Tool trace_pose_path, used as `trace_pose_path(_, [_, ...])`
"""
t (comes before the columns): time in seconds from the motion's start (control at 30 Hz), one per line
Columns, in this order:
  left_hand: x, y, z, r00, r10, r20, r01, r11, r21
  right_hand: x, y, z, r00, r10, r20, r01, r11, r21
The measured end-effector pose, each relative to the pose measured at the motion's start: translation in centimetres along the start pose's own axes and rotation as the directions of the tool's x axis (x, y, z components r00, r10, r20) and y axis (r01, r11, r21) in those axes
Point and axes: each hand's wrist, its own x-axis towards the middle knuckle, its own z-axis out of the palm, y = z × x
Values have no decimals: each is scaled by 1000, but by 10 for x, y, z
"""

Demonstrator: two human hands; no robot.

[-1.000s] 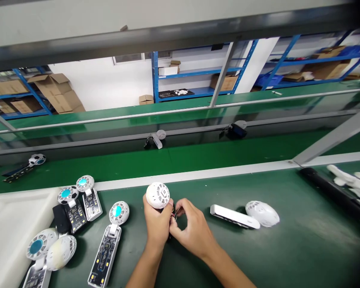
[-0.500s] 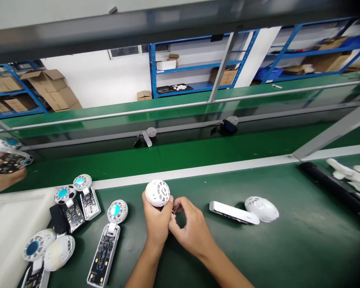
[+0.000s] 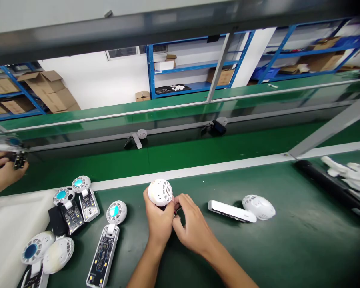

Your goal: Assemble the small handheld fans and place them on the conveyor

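My left hand (image 3: 158, 220) is wrapped around a small handheld fan, whose white, round, vented head (image 3: 160, 193) points up above my fingers. The rest of its body is hidden by my hands. Close against it, my right hand (image 3: 190, 224) pinches at the fan's right side; a dark, reddish bit shows between the fingertips, too small to name. To the left lies another handheld fan (image 3: 103, 256), its circuit board exposed and a blue disc in its head. On my right, a white fan (image 3: 232, 211) rests on its side, its vented head beside the handle.
Several open fans (image 3: 73, 218) cluster at the left beside a white tray (image 3: 6, 216). Another person's hands (image 3: 6, 174) hold a fan at the far left. A green conveyor belt (image 3: 174, 158) beyond carries more fans. A black bar-shaped object (image 3: 333, 188) and white parts (image 3: 348, 172) lie right.
My right fingertips have closed in toward the fan, and the thin strand seen between them earlier is hidden. Fans on the belt have shifted left. The other person's second hand has come into view.
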Motion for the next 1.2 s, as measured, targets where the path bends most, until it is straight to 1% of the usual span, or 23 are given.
trace_pose_path(0.13, [2,-4,-2,999,-32,-39,29,997,-74,-4,0,7,995,75,-66,-71,996,61])
trace_pose_path(0.23, [4,-8,-5,995,-96,-7,94,981,-169,-7,1,13,988,128,-82,-119,987,104])
trace_pose_path(0.33, [6,-12,-8,987,-157,32,160,951,-265,-9,3,16,986,143,-82,-133,984,119])
trace_pose_path(0.4, [7,-13,-8,983,-180,45,185,931,-316,-10,5,17,988,123,-94,-114,989,97])
trace_pose_path(0.57, [7,-6,-10,976,-216,34,213,901,-378,-9,6,19,993,-51,-105,52,999,8])
trace_pose_path(0.67, [7,-3,-11,969,-241,45,239,890,-387,-10,6,24,992,-63,-107,64,998,11])
trace_pose_path(0.77, [9,-1,-12,962,-266,62,269,885,-381,-12,7,30,990,-36,-140,40,999,24])
trace_pose_path(0.87, [13,0,-14,957,-280,73,286,884,-369,-13,9,28,991,-4,-134,10,999,45])
trace_pose_path(0.97, [16,2,-16,961,-267,77,276,895,-350,-12,9,22,997,-1,-83,7,997,78])
trace_pose_path(1.07, [17,4,-17,966,-243,91,259,912,-317,-10,6,18,997,19,-75,-11,993,115])
trace_pose_path(1.13, [17,3,-18,970,-230,74,242,927,-287,-10,4,18,997,29,-72,-21,994,109])
trace_pose_path(1.2, [18,2,-19,977,-209,40,212,944,-253,-11,4,20,998,34,-44,-29,993,112])
